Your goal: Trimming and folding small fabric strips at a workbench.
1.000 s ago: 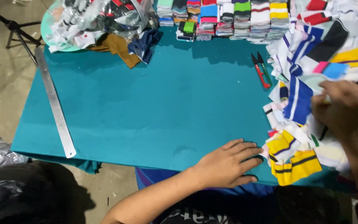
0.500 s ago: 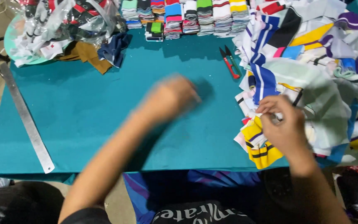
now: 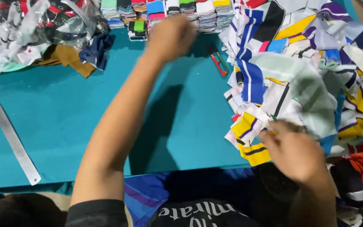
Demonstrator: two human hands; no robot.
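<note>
Left hand [image 3: 171, 35], blurred, grip unclear, reaches the folded stacks [image 3: 173, 10]; right hand [image 3: 295, 153] seemingly pinches the scrap pile's [image 3: 299, 80] near edge.

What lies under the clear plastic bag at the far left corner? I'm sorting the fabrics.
Brown cloth and dark blue cloth stick out from under the clear plastic bag onto the teal table cover. How far they reach beneath is covered.

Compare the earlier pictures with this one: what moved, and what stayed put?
The left hand left the table's near edge and reached far across to the folded fabric stacks. The right hand drew back to the near edge of the striped scrap pile. The metal ruler and red snips stayed put.
</note>
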